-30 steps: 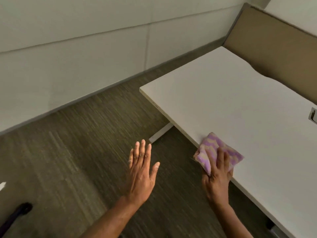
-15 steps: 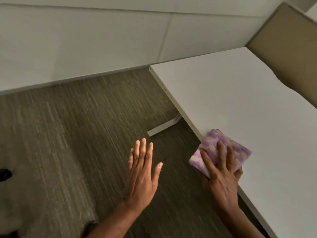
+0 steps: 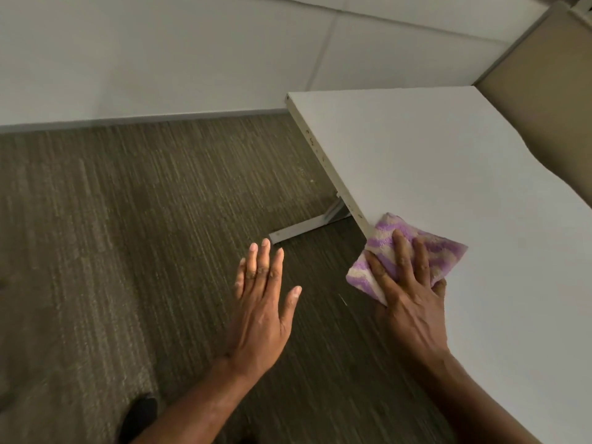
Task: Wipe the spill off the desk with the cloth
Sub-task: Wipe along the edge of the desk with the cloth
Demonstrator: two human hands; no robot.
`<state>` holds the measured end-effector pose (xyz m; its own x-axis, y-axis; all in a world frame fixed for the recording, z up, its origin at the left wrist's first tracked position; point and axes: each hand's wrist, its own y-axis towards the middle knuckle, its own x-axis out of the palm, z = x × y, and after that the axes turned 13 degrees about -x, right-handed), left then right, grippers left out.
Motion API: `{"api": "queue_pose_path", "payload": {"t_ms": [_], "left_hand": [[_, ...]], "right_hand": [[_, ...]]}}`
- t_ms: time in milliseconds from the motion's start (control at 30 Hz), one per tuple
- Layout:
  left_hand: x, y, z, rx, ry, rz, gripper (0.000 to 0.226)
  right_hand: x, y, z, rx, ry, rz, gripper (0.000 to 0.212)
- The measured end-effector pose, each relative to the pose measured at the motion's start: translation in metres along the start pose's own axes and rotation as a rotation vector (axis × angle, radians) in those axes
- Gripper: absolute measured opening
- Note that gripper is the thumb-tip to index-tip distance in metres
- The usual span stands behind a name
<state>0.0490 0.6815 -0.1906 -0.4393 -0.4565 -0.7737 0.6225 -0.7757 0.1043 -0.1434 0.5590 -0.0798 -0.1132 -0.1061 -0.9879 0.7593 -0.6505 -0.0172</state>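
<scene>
A purple and cream striped cloth (image 3: 445, 249) lies folded at the near left edge of the white desk (image 3: 432, 161), one corner hanging over the edge. My right hand (image 3: 410, 302) presses flat on the cloth, fingers spread over it. Held in the air over the carpet, left of the desk, my left hand (image 3: 262, 312) is flat with fingers apart and holds nothing. I see no spill on the desk top.
Brown striped carpet (image 3: 128, 251) covers the floor on the left. The desk's metal foot (image 3: 307, 227) rests on it under the desk edge. A white wall (image 3: 160, 52) runs behind, a tan partition (image 3: 541, 91) borders the desk's far side. A dark shoe (image 3: 141, 415) shows at the bottom.
The view has swung left and down, so the desk sits further right. My right hand stays pressed on the cloth at the desk edge. My left hand keeps hovering flat.
</scene>
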Motion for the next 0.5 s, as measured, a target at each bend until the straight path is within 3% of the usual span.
{"api": "queue_pose_path", "payload": {"t_ms": [233, 500], "left_hand": [[0.003, 0.002, 0.016, -0.038, 0.016, -0.001, 0.067], [0.009, 0.01, 0.027, -0.022, -0.002, 0.034, 0.066]], "right_hand": [[-0.003, 0.047, -0.011, -0.01, 0.016, 0.025, 0.079], [-0.005, 0.036, -0.002, -0.142, -0.024, 0.043, 0.083]]}}
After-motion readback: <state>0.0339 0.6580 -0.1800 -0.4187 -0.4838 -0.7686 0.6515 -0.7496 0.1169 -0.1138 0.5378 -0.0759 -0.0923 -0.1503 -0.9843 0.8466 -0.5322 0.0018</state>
